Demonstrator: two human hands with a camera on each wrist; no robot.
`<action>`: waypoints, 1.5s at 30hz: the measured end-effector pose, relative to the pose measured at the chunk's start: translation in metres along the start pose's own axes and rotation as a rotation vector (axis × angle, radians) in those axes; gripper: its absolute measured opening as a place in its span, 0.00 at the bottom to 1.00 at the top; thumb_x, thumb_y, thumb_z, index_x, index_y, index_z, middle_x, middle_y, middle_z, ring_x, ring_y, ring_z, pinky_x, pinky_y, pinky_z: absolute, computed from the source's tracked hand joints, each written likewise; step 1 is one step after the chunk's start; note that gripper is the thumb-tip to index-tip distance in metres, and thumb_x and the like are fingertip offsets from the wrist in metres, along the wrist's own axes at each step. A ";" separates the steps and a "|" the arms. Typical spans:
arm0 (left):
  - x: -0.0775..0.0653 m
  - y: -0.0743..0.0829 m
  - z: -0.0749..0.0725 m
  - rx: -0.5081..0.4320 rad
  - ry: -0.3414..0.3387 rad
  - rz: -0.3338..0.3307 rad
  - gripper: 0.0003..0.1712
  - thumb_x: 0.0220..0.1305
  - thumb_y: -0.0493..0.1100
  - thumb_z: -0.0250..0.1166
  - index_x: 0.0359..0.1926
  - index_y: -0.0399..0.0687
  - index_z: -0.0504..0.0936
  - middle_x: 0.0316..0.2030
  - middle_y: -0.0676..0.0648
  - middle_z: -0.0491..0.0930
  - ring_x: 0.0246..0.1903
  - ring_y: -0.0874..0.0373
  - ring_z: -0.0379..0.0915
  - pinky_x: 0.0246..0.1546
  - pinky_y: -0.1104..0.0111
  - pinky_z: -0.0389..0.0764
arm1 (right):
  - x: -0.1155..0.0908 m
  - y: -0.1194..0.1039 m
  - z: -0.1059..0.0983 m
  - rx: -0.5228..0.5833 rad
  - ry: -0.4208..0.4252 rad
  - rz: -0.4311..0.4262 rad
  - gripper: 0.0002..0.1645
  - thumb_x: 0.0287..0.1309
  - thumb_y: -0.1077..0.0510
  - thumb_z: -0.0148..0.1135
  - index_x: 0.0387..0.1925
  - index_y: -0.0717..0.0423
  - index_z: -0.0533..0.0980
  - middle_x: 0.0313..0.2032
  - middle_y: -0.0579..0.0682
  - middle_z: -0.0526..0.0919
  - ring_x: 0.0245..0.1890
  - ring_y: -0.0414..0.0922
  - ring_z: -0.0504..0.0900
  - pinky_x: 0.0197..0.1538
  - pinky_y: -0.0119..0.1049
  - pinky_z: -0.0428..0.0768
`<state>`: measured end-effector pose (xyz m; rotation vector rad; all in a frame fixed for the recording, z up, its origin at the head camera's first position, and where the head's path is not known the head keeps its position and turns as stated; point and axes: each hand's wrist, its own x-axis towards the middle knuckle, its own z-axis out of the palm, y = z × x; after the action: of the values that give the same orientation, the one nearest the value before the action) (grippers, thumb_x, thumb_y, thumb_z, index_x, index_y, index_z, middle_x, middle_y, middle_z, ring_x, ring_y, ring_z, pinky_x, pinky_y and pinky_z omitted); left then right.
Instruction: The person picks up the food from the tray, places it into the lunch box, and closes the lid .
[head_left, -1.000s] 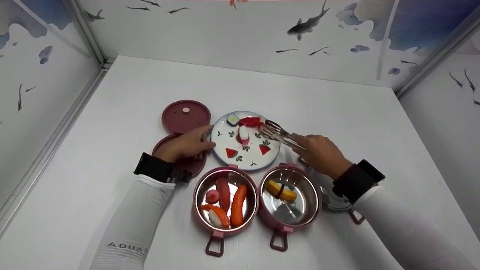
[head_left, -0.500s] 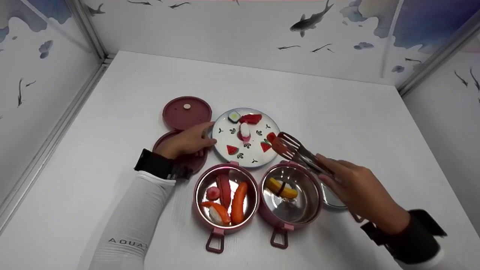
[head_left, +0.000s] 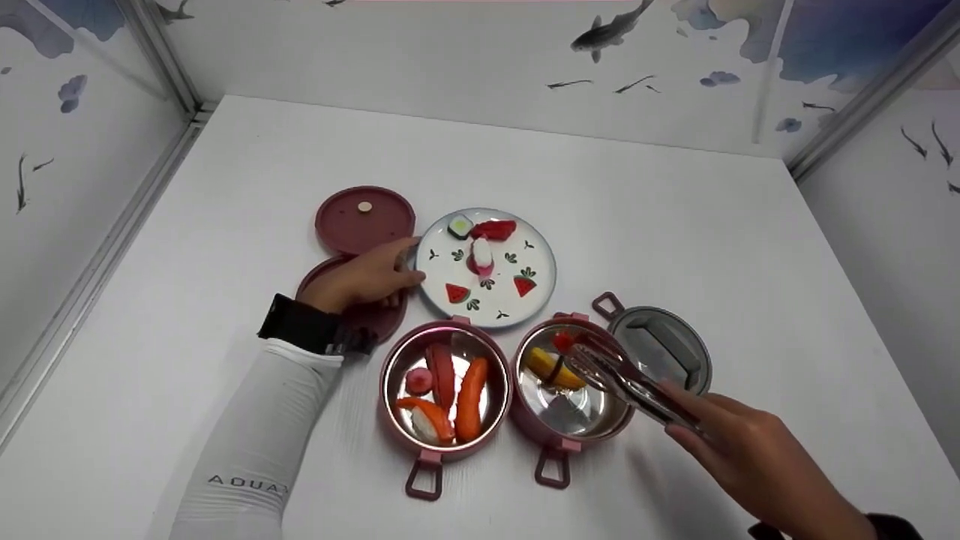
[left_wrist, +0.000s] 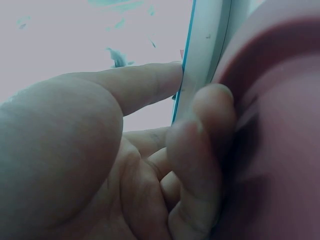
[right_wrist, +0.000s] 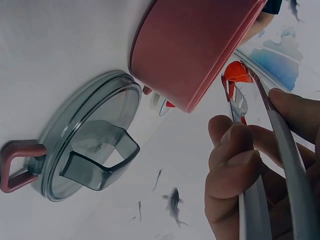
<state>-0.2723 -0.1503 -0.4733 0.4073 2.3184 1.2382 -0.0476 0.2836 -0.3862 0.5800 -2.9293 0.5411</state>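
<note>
My right hand [head_left: 757,450] grips metal tongs [head_left: 626,379] above the right pink pot [head_left: 540,427]. Pinched in their tips is a small red-orange toy food piece [right_wrist: 239,71], its exact kind unclear. A yellow toy sushi with a dark band [head_left: 546,366] lies in that pot. At the left rim of the white patterned plate [head_left: 517,307], my left hand [head_left: 364,281] pinches the edge between thumb and fingers. On the plate lie a toy sushi roll [head_left: 459,226], a red toy piece [head_left: 495,229] and a white-topped pink piece [head_left: 482,259].
The left pink pot [head_left: 386,412] holds several toy foods, including an orange sausage-like piece [head_left: 471,397]. Two dark red lids [head_left: 352,229] lie left of the plate, one partly under my left hand. A clear grey lid [head_left: 667,349] rests right of the pots.
The tongs have lifted the red-orange piece off the plate's right side and carried it toward me, over the right pot. My left hand has stayed at the plate rim.
</note>
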 end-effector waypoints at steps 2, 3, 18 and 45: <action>-0.001 -0.001 0.000 0.000 0.004 0.003 0.38 0.73 0.45 0.59 0.78 0.50 0.53 0.26 0.47 0.77 0.17 0.60 0.73 0.21 0.69 0.76 | 0.000 -0.002 0.001 -0.004 -0.026 0.017 0.35 0.49 0.62 0.77 0.61 0.44 0.79 0.37 0.36 0.85 0.30 0.28 0.77 0.30 0.21 0.77; -0.001 -0.001 -0.001 -0.001 0.006 0.004 0.38 0.73 0.45 0.59 0.78 0.49 0.54 0.26 0.47 0.77 0.17 0.60 0.73 0.21 0.69 0.76 | 0.000 -0.003 0.001 -0.005 -0.044 0.027 0.35 0.50 0.62 0.76 0.62 0.43 0.79 0.37 0.37 0.86 0.30 0.28 0.77 0.30 0.22 0.78; 0.002 0.000 0.000 0.011 0.011 -0.008 0.39 0.73 0.45 0.59 0.78 0.50 0.53 0.26 0.48 0.78 0.17 0.61 0.73 0.20 0.70 0.76 | 0.015 -0.007 -0.002 -0.063 -0.013 -0.043 0.35 0.50 0.60 0.77 0.61 0.44 0.79 0.30 0.35 0.81 0.25 0.29 0.70 0.26 0.22 0.73; 0.000 0.001 0.001 -0.010 0.020 -0.006 0.39 0.72 0.45 0.59 0.78 0.50 0.53 0.25 0.49 0.77 0.16 0.61 0.73 0.19 0.70 0.75 | 0.210 0.018 0.030 -0.180 -0.153 -0.077 0.33 0.64 0.52 0.66 0.68 0.54 0.71 0.42 0.62 0.85 0.34 0.55 0.84 0.39 0.52 0.82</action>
<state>-0.2713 -0.1490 -0.4734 0.3856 2.3274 1.2554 -0.2489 0.2150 -0.3836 0.7375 -3.0383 0.2307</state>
